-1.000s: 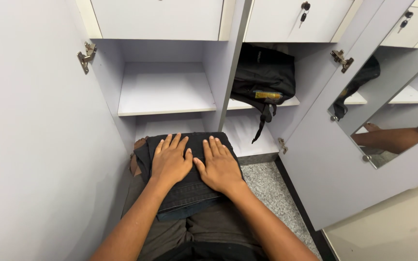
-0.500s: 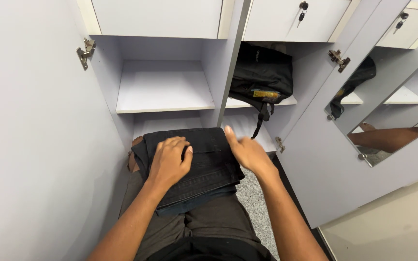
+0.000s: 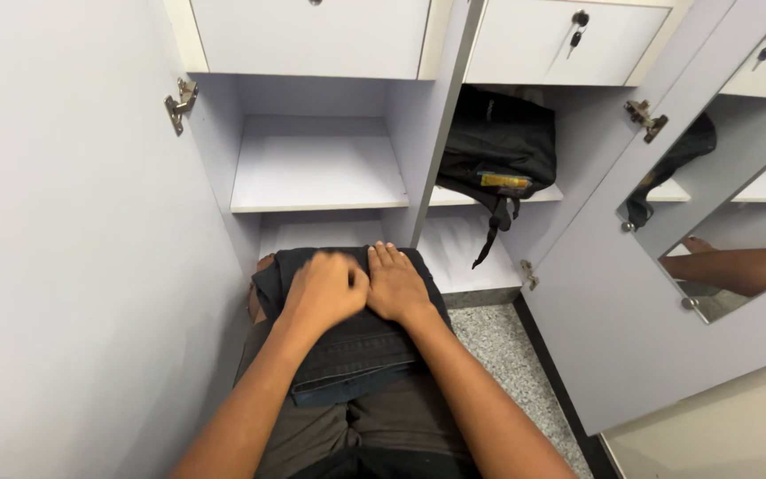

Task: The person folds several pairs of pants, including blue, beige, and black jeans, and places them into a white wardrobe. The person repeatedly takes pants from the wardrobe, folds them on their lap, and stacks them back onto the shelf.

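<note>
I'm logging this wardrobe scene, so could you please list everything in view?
folded garment: one, dark grey, on the person's lap under both hands
backpack: one, black, on the right compartment's shelf
shelf: one, pale lilac, left compartment
drawers: three, white, along the top
mirror: one, on the open right door
hinges: two, metal, on the doors
left hand: one, on the garment
right hand: one, flat on the garment

both hands flat on folded dark jeans [image 3: 347,341] on lap, left hand [image 3: 325,291], right hand [image 3: 396,286], open wardrobe [image 3: 316,164], black backpack [image 3: 498,146]
</note>
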